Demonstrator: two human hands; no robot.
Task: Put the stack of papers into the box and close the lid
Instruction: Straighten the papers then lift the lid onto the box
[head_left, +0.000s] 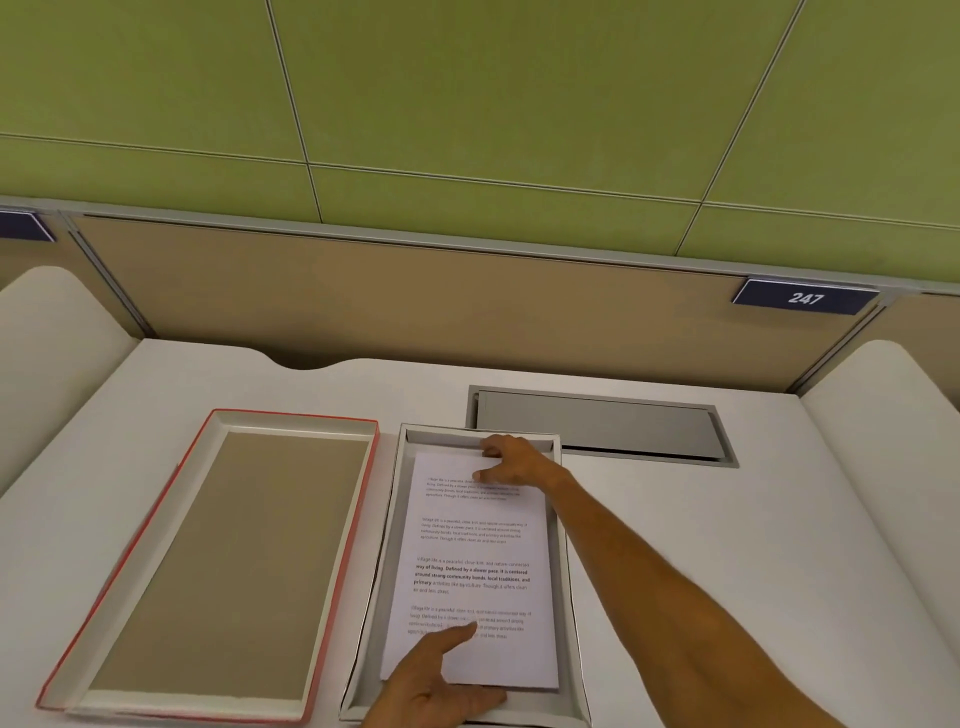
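A stack of white printed papers (475, 551) lies inside the shallow white box (395, 519) at the middle of the desk. My right hand (511, 460) reaches across and holds the stack's far edge, thumb on top of the sheets. At the near end, my left hand (441, 686) grips the stack's front edge with the thumb underneath and the index finger stretched over the text. The box's lid (218, 561), red outside and brown inside, lies upside down on the desk to the left of the box.
A grey cable hatch (602, 423) is set into the white desk (675, 545) just behind the box. A beige partition and a green wall rise at the back, with a dark sign reading 247 (805, 298) at the right. White curved dividers flank the desk.
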